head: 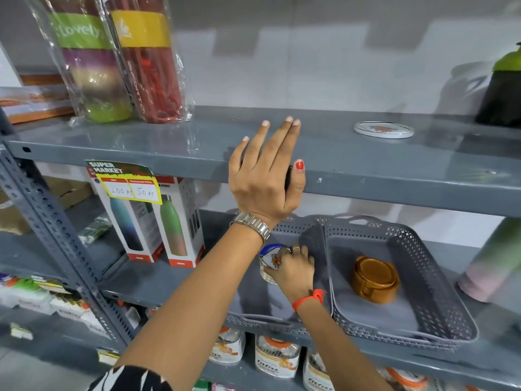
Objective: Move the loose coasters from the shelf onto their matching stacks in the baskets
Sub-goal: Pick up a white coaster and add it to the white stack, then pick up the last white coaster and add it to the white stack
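Observation:
A round white coaster point(384, 129) with a reddish print lies loose on the upper grey shelf point(394, 176), to the right of my left hand point(266, 176). That hand rests flat on the shelf's front edge, fingers spread, thumb over the lip, holding nothing. On the shelf below stand two grey perforated baskets. My right hand point(294, 270) is inside the left basket point(253, 320), closed on a white and blue printed coaster point(272, 256) just above a stack of white coasters point(267, 276). The right basket point(423, 334) holds a stack of brown coasters point(376, 279).
Wrapped bottles point(112, 60) stand at the upper shelf's left, a dark green-lidded container point(501, 88) at its right. Boxed bottles point(158, 221) stand left of the baskets, a pastel bottle point(490, 263) right of them. Jars point(277, 359) fill the shelf below.

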Tool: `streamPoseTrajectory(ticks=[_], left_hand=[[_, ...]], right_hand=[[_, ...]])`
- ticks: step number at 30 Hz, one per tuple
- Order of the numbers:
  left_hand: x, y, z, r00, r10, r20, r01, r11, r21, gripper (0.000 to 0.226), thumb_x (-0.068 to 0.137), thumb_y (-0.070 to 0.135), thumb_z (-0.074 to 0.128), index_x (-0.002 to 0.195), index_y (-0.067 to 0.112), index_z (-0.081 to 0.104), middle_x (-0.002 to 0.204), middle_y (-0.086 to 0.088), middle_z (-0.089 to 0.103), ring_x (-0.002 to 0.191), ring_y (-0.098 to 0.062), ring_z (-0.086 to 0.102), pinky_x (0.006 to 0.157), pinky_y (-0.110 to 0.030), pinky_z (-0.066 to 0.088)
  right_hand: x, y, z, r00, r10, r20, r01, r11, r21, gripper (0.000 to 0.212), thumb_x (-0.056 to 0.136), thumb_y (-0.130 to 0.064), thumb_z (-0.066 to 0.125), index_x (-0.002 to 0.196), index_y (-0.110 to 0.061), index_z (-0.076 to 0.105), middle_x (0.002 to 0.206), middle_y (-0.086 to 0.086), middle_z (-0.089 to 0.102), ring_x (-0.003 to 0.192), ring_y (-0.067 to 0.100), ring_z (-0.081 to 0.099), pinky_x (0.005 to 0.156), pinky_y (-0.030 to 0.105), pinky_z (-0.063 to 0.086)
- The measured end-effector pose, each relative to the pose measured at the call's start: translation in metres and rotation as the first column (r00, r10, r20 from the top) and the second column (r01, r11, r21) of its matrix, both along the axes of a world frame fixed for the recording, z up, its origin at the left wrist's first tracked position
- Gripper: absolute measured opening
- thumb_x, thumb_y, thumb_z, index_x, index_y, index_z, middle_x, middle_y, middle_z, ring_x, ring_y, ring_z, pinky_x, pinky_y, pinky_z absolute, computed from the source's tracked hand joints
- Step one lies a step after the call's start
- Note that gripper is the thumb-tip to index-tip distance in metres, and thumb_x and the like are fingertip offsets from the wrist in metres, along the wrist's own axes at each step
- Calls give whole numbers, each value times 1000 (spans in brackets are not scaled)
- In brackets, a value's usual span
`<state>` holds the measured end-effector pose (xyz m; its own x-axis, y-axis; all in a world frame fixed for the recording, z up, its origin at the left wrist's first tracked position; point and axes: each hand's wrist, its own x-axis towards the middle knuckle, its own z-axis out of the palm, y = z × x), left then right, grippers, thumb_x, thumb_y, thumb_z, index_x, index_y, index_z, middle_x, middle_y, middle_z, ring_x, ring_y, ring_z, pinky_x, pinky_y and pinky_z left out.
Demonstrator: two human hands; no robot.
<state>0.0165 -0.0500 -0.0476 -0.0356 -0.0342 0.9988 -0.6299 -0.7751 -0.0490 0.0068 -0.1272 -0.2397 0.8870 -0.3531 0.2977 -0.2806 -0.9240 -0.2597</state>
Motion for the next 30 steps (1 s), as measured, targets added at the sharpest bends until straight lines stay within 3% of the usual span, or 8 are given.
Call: streamPoseTrajectory(ticks=[7, 12, 15, 17, 20, 23, 26, 30], left_hand=[[-6, 3, 1, 997, -16, -73, 19, 999, 33, 47, 92, 32, 34, 125, 14, 63, 126, 1, 62, 120, -21, 54, 98, -38, 38], [-10, 5, 1, 992, -53, -115, 59, 997, 47, 46, 94, 31, 35, 128, 13, 60, 130, 0, 59, 123, -22, 52, 100, -40, 37], [-12, 7, 0, 989, -67, -129, 75, 996, 54, 44, 94, 30, 37, 128, 12, 60, 131, -1, 59, 123, -22, 51, 101, -40, 35], [-14, 7, 1, 987, -78, -143, 87, 994, 59, 44, 95, 29, 37, 128, 11, 60, 131, -2, 59, 123, -23, 51, 101, -42, 36], [-17, 7, 4, 982, -82, -171, 93, 994, 60, 45, 94, 29, 37, 127, 10, 60, 130, -3, 59, 123, -24, 51, 99, -43, 37], [-20, 8, 5, 976, -100, -192, 114, 991, 64, 45, 93, 29, 37, 127, 9, 60, 129, -4, 60, 122, -26, 52, 100, -43, 36], [-21, 9, 6, 974, -100, -201, 116, 991, 72, 45, 93, 28, 38, 126, 8, 60, 129, -5, 60, 121, -27, 53, 101, -43, 35], [-22, 9, 6, 977, -101, -189, 115, 991, 63, 44, 93, 28, 38, 125, 8, 61, 127, -5, 61, 120, -27, 54, 101, -42, 35]], right_hand=[[-75, 7, 62, 889, 36, 456, -112, 984, 139, 30, 73, -38, 68, 94, -18, 68, 92, 4, 65, 87, 27, 54, 71, 39, 51], [-130, 4, 123, 644, 92, 759, -195, 980, 47, 19, 78, -29, 65, 91, -16, 63, 86, 2, 64, 81, 21, 51, 74, 23, 38], [-141, -7, 176, 477, 87, 874, -149, 989, -17, 16, 78, -21, 68, 87, -9, 66, 86, 5, 66, 80, 23, 52, 77, 22, 38], [-136, -19, 212, 448, 72, 891, -111, 994, -25, 19, 77, -22, 66, 90, -7, 66, 91, 6, 66, 84, 24, 51, 79, 24, 38], [-113, -49, 257, 661, -6, 750, -108, 989, 103, 33, 77, -25, 65, 105, -9, 63, 107, 9, 61, 102, 27, 46, 91, 30, 39], [-84, -77, 286, 920, -68, 386, 25, 993, 115, 57, 77, -31, 69, 124, -4, 51, 123, 17, 50, 119, 34, 37, 101, 39, 36], [-55, -94, 305, 983, -151, 106, 140, 985, 105, 73, 76, -39, 69, 130, 0, 39, 132, 22, 42, 126, 36, 33, 99, 43, 36], [-35, -112, 318, 976, -218, -27, 218, 976, 6, 68, 78, -45, 67, 126, -2, 48, 131, 15, 52, 123, 35, 47, 103, 40, 34]])
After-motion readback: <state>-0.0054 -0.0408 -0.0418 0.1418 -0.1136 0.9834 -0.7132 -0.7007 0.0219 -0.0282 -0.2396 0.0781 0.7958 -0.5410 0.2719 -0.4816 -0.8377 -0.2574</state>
